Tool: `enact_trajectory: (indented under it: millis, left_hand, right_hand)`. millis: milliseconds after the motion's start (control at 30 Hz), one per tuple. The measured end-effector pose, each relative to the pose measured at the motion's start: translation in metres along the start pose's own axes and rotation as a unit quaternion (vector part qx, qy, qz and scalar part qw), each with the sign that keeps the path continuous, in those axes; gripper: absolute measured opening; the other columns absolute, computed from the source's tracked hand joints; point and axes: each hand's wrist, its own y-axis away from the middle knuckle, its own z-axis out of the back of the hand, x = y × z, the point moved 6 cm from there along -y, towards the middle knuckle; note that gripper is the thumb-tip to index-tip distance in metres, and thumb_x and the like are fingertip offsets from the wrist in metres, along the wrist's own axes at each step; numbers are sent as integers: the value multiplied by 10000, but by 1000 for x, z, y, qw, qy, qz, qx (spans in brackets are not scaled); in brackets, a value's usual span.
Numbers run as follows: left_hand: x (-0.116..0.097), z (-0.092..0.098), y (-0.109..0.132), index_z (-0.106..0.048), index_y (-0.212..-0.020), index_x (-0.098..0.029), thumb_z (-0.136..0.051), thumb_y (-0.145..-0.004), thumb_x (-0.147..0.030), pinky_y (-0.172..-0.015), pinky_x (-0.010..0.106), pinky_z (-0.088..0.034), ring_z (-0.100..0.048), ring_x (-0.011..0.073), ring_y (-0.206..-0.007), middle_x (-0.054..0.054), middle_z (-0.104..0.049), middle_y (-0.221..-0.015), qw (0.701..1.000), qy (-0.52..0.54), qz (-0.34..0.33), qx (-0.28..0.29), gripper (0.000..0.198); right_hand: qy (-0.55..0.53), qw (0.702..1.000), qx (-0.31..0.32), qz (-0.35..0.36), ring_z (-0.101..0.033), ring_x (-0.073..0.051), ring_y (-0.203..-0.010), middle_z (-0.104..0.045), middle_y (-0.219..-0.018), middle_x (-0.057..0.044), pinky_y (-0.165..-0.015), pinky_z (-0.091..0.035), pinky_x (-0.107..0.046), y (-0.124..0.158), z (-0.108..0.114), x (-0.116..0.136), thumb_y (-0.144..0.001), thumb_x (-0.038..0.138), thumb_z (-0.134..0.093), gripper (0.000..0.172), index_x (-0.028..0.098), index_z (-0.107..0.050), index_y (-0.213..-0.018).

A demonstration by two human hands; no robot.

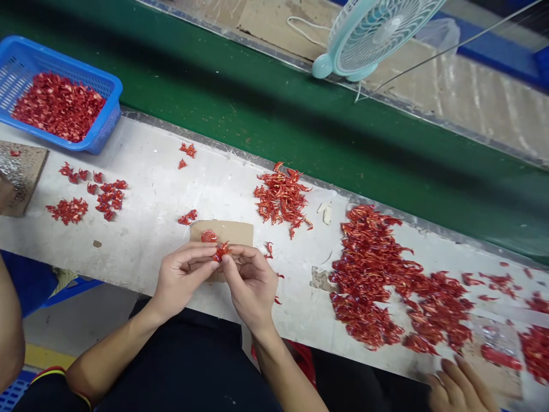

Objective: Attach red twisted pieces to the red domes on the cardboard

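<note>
My remote inventory: at the left hand [182, 274] and right hand [253, 286], one glossy red curled piece [222, 250]. Under both hands, matt, rough brown cardboard [235, 234] on a smooth white bench top [146, 229]. Far left of the hands, a blue plastic basket [64, 64]. Beyond them, a smooth green belt [274, 109].

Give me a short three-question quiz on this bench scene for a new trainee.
1. True or false: the left hand and right hand both touch the curled red piece.
2. What shape is the glossy red piece on the cardboard?
3. What stands beyond the green belt: A, a teal desk fan; or B, a stack of crates?

Key: 1 true; 2 round; 3 A.
</note>
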Motion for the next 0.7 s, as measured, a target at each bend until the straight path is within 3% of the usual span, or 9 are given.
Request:
enact_trajectory:
  millis: [67, 167, 267, 333, 433, 567, 700]
  left_hand:
    - [0, -6, 4, -820, -1017, -290, -779, -845, -241, -904, 306, -641, -738, 221, -1078, 56, -759, -1156, 1000, -9, -20, 7, 184]
    - [1, -16, 5, -784, -1134, -289, -707, -907, -232, -882, 304, -647, -733, 213, -1087, 67, -730, -1240, 995, -53, -49, 65, 247]
    - [-6, -14, -3, -754, -1181, -264, -678, -923, -230, -848, 311, -640, -712, 224, -1111, 83, -717, -1257, 974, -163, -129, 91, 272]
    - [-14, 2, -16, -740, -1189, -256, -674, -921, -236, -871, 328, -620, -688, 228, -1130, 84, -702, -1256, 951, -255, -173, 39, 276]
    - [-20, 32, -40, -704, -1246, -236, -633, -938, -270, -922, 368, -586, -652, 246, -1159, 95, -663, -1260, 901, -394, -180, -41, 318]
    - [-11, 48, -65, -712, -1227, -233, -581, -957, -301, -933, 382, -553, -670, 253, -1076, 74, -695, -1174, 849, -503, -164, -23, 308]
    - [-8, 51, -72, -736, -1163, -251, -584, -954, -305, -880, 355, -549, -692, 206, -886, 39, -717, -1118, 854, -496, -156, -36, 264]
  right_hand:
    - [12, 999, -21, 25, -694, -151, -782, -711, -912, -27, -668, -599, -267, 2, 3, 2, -916, 299, -727, 139, 252, -637, -1010]
    - [23, 998, -35, 42, -671, -138, -746, -671, -874, -3, -626, -575, -243, 3, 10, 1, -923, 302, -719, 183, 258, -560, -1003]
    - [37, 997, -57, 47, -661, -126, -671, -663, -858, 18, -597, -561, -246, 4, 28, -3, -924, 323, -717, 230, 260, -502, -976]
    - [64, 991, -106, 50, -656, -120, -623, -662, -864, 25, -592, -557, -257, 8, 51, -8, -914, 342, -727, 273, 262, -473, -976]
    - [123, 970, -202, 54, -661, -131, -632, -653, -874, 12, -590, -555, -271, 16, 96, -24, -891, 373, -737, 328, 259, -445, -987]
    - [241, 916, -313, 67, -692, -183, -832, -639, -959, -47, -652, -567, -302, 34, 157, -51, -865, 393, -713, 321, 245, -447, -967]
    - [362, 839, -401, 60, -681, -217, -870, -642, -980, -92, -672, -556, -331, 59, 211, -69, -829, 418, -673, 298, 236, -450, -907]
